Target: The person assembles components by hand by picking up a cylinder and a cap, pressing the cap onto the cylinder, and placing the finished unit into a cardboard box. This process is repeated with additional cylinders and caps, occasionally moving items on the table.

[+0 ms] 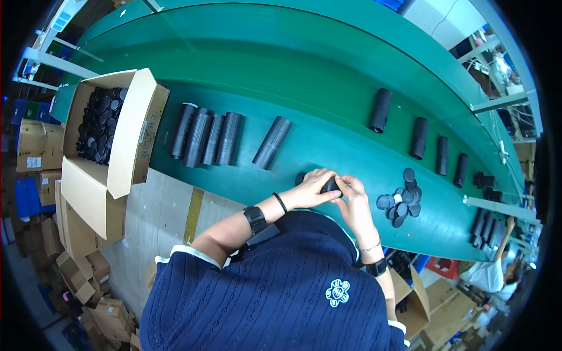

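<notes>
Close to my body, over the near edge of the green bench, my left hand (311, 190) is wrapped round a black ribbed cylinder (331, 186). One end of it pokes out past the left hand's knuckles. My right hand (353, 202) is closed with its fingers and thumb pressed at the cylinder's other end; whether a disc sits between them is hidden. To the right lies a loose pile of round black discs (404, 199). A single black cylinder (273, 143) lies to the left of my hands, with a row of several more cylinders (205, 137) beyond it.
At the left, an open cardboard box (132, 131) holds many black discs. The green bench (281, 64) has a raised back part. More cylinders (419, 138) stand spaced out on the right. Further right, another person's arm (504, 237) reaches by a cluster of cylinders. Cartons crowd the floor.
</notes>
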`<move>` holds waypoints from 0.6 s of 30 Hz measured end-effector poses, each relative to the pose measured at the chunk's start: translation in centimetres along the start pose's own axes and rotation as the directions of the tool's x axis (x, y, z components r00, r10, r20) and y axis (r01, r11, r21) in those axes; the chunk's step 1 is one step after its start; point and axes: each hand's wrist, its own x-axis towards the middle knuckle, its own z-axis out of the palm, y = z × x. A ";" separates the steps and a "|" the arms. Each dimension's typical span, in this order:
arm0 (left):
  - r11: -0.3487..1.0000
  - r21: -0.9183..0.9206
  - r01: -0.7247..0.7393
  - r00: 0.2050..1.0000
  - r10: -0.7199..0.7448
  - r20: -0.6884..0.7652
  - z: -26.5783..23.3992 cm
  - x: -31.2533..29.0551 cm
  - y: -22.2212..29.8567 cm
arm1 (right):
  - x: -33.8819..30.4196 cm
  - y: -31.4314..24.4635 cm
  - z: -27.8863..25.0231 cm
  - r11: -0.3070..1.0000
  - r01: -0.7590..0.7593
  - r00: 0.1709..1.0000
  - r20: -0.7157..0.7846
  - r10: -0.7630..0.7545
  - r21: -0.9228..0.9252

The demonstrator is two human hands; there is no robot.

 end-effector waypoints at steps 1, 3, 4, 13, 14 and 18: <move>1.000 0.014 -0.004 1.000 0.004 -0.001 0.1 -0.1 -0.1 | 0.0 -0.1 0.0 0.999 0.004 1.000 0.015 -0.003 -0.038; 1.000 0.030 -0.009 1.000 0.009 0.000 0.1 -0.1 -0.1 | 0.2 -0.2 0.0 0.997 0.007 1.000 0.029 -0.005 -0.075; 1.000 0.013 -0.008 1.000 0.008 -0.009 0.0 0.0 -0.1 | 0.3 -0.1 0.1 0.996 0.016 0.999 0.034 -0.013 -0.084; 0.995 -0.101 -0.002 0.999 0.006 0.036 -0.7 0.2 -0.9 | -0.4 2.8 1.4 0.956 -0.075 0.996 -0.031 0.087 0.284; 0.984 -0.175 0.004 1.000 -0.001 0.018 -0.6 0.2 -1.3 | -0.4 3.6 1.7 0.843 -0.232 0.969 0.038 0.245 0.485; 0.958 -0.288 0.015 1.000 -0.009 0.023 -0.9 0.2 -0.8 | 0.2 4.2 1.9 0.532 -0.437 0.898 0.317 0.306 0.725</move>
